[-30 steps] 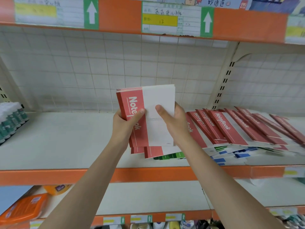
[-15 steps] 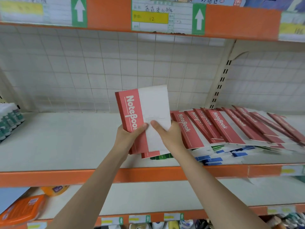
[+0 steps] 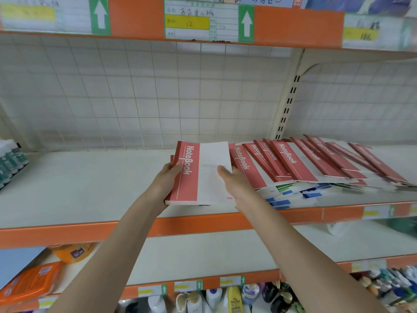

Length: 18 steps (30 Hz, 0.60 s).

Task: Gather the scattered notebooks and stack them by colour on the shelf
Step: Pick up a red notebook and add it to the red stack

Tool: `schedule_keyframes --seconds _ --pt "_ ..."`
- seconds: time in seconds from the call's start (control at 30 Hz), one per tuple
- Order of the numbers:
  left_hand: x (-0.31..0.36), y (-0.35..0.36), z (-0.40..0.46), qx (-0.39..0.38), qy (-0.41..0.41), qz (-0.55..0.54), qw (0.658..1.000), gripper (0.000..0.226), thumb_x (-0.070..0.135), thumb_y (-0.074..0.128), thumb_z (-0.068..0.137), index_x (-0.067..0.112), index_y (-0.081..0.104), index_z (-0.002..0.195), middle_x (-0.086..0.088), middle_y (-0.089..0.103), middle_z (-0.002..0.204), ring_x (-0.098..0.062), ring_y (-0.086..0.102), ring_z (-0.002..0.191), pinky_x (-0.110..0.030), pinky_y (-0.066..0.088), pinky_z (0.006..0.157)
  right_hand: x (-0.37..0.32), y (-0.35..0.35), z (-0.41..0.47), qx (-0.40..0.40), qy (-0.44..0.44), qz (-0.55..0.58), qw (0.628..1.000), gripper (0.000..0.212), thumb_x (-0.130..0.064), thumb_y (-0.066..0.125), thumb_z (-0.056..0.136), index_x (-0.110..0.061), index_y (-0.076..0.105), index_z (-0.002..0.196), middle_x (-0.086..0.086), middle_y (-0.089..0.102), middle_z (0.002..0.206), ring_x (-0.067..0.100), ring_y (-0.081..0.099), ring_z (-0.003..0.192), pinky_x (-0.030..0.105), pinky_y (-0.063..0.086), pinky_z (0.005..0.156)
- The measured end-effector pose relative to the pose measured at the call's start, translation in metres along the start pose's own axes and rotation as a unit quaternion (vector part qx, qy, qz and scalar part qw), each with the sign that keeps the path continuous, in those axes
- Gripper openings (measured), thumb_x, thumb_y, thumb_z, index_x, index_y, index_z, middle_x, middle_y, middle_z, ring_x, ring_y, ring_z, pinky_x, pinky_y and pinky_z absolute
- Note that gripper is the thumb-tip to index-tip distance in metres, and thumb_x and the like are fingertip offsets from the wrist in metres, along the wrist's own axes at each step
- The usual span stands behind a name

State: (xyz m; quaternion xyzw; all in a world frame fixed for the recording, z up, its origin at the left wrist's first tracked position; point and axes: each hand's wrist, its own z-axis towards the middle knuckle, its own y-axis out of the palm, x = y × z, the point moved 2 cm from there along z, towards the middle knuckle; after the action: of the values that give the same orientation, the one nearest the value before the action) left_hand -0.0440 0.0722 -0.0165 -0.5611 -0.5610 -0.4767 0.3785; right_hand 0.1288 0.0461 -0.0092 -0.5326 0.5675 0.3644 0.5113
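Far to the left on the middle shelf (image 3: 90, 184) stands a cluster of small bottles (image 3: 11, 161) with dark caps, well apart from everything else up there. Moving along, the person's left hand (image 3: 165, 184) grips the left, spine edge of a small stack of red notebooks (image 3: 200, 175), fingers curled under it and the thumb lying along the red band beside the printed word "NoteBook". The stack is low over the shelf, near its front lip; whether its underside touches the board I cannot tell. The right hand (image 3: 234, 186) holds the same stack from the other side, thumb pressed on the white part of the top cover, the remaining fingers hidden beneath. So the stack sits squarely between the two hands, both closed on it. Just to the right, touching or almost touching the right hand, a row of red notebooks (image 3: 300, 163) lies fanned and overlapping, leaning to the left, stretching away to the right edge of the view. Under that row, edges of green notebooks (image 3: 284, 187) and blue notebooks (image 3: 312, 195) poke out toward the front. Above, price labels (image 3: 200, 20) with green arrows run along the orange rail; below, another shelf carries orange packets (image 3: 29, 283) on the left and assorted bottles.
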Motion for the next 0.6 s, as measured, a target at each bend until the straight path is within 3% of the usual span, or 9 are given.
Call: schedule_keyframes --seconds 0.1,0.2,0.27,0.33,0.4,0.53,0.6 --pt "-0.003 0.011 -0.009 -0.015 0.031 -0.001 0.999 0.049 0.029 0.043 0.101 0.033 0.026 0.146 0.011 0.063 0.104 -0.014 0.068 0.082 -0.026 0.055 0.055 0.004 -0.011 -0.01 0.014 0.016 0.0 1.0 0.038 -0.039 0.042 0.099 -0.017 0.05 0.13 -0.005 0.059 0.11 0.011 0.055 0.087 0.023 0.04 0.062" --pt "-0.008 0.027 -0.02 -0.028 0.04 -0.008 0.999 0.049 0.029 0.044 0.1 0.04 0.027 0.145 0.019 0.063 0.1 -0.013 0.069 0.084 -0.029 0.056 0.061 0.007 -0.026 -0.025 0.037 0.045 -0.007 0.998 0.04 -0.041 0.043 0.098 -0.014 0.05 0.127 -0.001 0.061 0.109 0.017 0.057 0.093 0.029 0.043 0.073" --pt "-0.013 0.039 -0.025 -0.036 0.033 -0.018 0.999 0.048 0.03 0.046 0.099 0.044 0.03 0.143 0.013 0.064 0.108 -0.016 0.069 0.087 -0.033 0.058 0.066 0.011 -0.041 -0.035 0.059 0.054 -0.009 0.997 0.041 -0.041 0.044 0.098 -0.013 0.05 0.128 0.0 0.061 0.11 0.018 0.058 0.094 0.029 0.046 0.075" --pt "-0.019 0.055 -0.031 -0.05 0.03 -0.019 0.998 0.049 0.028 0.047 0.099 0.043 0.031 0.143 0.011 0.064 0.108 -0.018 0.07 0.088 -0.036 0.058 0.071 0.014 -0.058 -0.047 0.079 0.042 0.0 0.996 0.035 -0.037 0.045 0.098 -0.017 0.051 0.127 -0.003 0.062 0.1 0.013 0.06 0.083 0.023 0.048 0.06" --pt "-0.024 0.075 -0.037 -0.072 0.03 -0.019 0.997 0.048 0.026 0.047 0.099 0.04 0.032 0.143 0.012 0.065 0.104 -0.015 0.071 0.083 -0.033 0.057 0.065 0.021 -0.077 -0.063 0.103 0.05 0.011 0.993 0.033 -0.036 0.046 0.098 -0.017 0.054 0.123 -0.003 0.063 0.096 0.01 0.06 0.074 0.02 0.045 0.047" --pt "-0.038 0.125 -0.058 -0.14 0.034 -0.001 0.99 0.047 0.021 0.044 0.1 0.035 0.032 0.144 0.012 0.066 0.104 -0.007 0.071 0.069 -0.023 0.054 0.05 0.039 -0.123 -0.1 0.159 0.078 0.024 0.984 0.02 -0.039 0.046 0.097 -0.022 0.054 0.103 -0.011 0.058 0.077 0.005 0.055 0.063 0.014 0.037 0.036" --pt "-0.046 0.155 -0.069 -0.171 0.025 0.011 0.985 0.048 0.022 0.044 0.1 0.036 0.031 0.144 0.01 0.066 0.104 -0.01 0.071 0.068 -0.023 0.054 0.05 0.048 -0.15 -0.121 0.198 0.089 0.032 0.976 0.016 -0.04 0.045 0.098 -0.024 0.049 0.099 -0.014 0.049 0.074 0.002 0.047 0.061 0.018 0.036 0.039"
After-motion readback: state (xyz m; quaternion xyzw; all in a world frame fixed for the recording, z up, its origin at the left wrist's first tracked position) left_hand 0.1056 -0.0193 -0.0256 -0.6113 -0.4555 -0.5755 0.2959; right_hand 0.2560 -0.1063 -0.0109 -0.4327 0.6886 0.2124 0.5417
